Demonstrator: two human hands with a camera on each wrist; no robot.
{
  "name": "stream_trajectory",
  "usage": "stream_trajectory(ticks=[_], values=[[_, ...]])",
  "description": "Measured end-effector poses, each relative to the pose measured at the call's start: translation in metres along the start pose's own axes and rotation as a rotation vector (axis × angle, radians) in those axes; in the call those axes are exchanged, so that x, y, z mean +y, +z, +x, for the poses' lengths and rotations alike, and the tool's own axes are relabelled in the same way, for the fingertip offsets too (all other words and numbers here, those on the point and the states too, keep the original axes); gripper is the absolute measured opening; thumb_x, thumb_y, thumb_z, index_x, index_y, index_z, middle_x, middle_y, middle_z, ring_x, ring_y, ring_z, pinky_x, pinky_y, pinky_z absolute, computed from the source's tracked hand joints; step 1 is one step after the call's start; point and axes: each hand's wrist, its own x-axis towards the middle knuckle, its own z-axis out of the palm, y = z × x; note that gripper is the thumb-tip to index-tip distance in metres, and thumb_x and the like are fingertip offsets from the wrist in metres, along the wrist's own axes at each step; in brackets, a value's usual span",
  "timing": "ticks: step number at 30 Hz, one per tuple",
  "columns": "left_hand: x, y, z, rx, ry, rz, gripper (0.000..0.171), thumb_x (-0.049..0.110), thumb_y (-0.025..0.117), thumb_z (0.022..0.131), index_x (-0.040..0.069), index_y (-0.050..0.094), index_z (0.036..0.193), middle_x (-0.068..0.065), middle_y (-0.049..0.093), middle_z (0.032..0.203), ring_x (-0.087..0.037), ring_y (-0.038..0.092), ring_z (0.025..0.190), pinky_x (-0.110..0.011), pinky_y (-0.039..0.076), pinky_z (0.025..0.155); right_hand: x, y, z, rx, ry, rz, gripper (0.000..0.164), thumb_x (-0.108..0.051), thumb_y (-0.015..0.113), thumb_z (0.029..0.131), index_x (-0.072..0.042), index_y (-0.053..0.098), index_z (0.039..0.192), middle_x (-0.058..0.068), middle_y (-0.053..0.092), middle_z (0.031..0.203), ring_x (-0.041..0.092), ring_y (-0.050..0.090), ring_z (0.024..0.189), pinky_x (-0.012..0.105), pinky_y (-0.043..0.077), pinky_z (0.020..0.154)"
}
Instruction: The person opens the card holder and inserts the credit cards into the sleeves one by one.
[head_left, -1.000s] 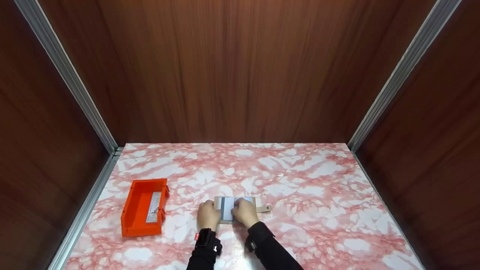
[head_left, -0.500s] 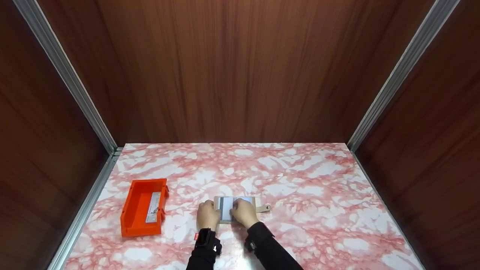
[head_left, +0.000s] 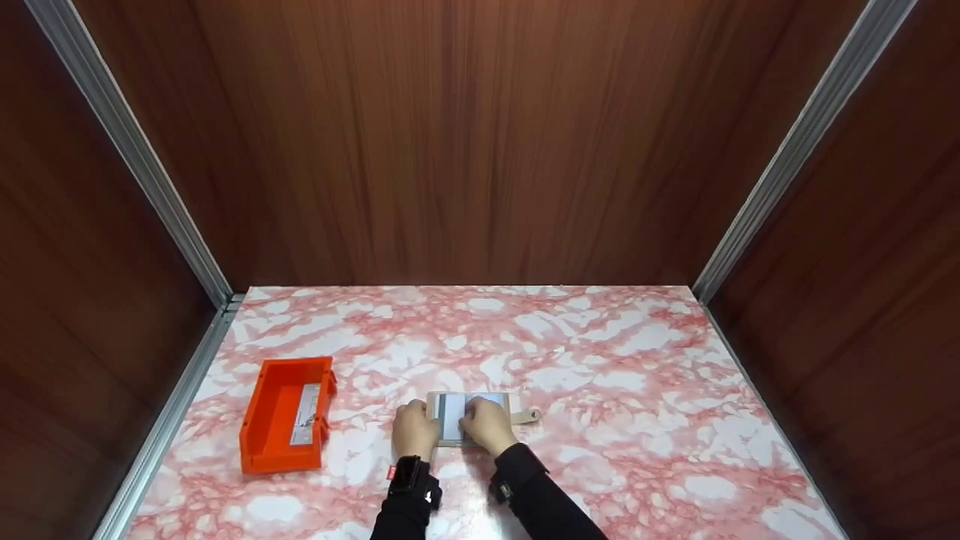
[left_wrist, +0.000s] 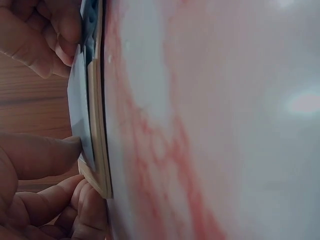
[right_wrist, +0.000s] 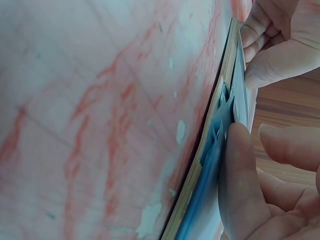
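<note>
A beige card holder (head_left: 515,405) with clear bluish sleeves (right_wrist: 212,145) lies spread on the table. Its strap with a snap button (head_left: 529,416) points right. My left hand (head_left: 415,431) grips the holder's left edge, the thumb on top and the other fingers curled at the side. A pale card (left_wrist: 77,95) lies over the left half, under the left thumb, and reaches toward my right hand (head_left: 490,426). The right fingers are curled at the card's right edge, with the thumb (right_wrist: 237,170) against it. The right hand hides part of the sleeves.
An orange bin (head_left: 255,420) with a white label inside stands to the left on the pink marbled table (head_left: 637,390). Brown wood-grain panels (head_left: 480,150) rise behind and at both sides, with metal rails (head_left: 131,127) at the corners.
Both hands stay at the card holder. The right fingers and the card edge have shifted very slightly left; the bin is unchanged.
</note>
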Motion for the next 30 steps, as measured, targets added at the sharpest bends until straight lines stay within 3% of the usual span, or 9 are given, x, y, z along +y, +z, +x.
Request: stream_trajectory(ticks=[18,23,30], values=[[0.002,-0.002,0.000,-0.012,-0.008,0.009,0.019,0.001,0.072,0.068,-0.003,0.067,0.086,-0.018,0.060,0.080,-0.039,0.062,0.078,-0.052,0.050,0.071,-0.001,-0.006,-0.002,-0.014,-0.013,0.071,0.014,-0.005,0.071,0.080,0.004,0.067,0.090,0.005,0.062,0.074,0.021,0.058,0.069,0.037,0.052,0.070],[0.001,0.000,-0.001,-0.009,-0.017,0.000,0.020,0.001,0.072,0.067,-0.003,0.067,0.086,-0.017,0.060,0.079,-0.040,0.061,0.077,-0.052,0.049,0.070,0.001,-0.013,-0.002,0.009,-0.025,0.064,0.018,-0.003,0.070,0.083,0.009,0.068,0.097,0.007,0.063,0.073,0.021,0.059,0.067,0.037,0.052,0.067],[0.003,-0.002,-0.001,-0.009,-0.009,0.005,0.019,0.000,0.071,0.068,-0.003,0.067,0.085,-0.017,0.060,0.079,-0.040,0.061,0.077,-0.052,0.049,0.070,0.008,-0.026,-0.002,0.026,0.015,0.055,0.019,-0.004,0.071,0.082,0.005,0.067,0.098,0.002,0.061,0.071,0.019,0.058,0.065,0.036,0.050,0.067]])
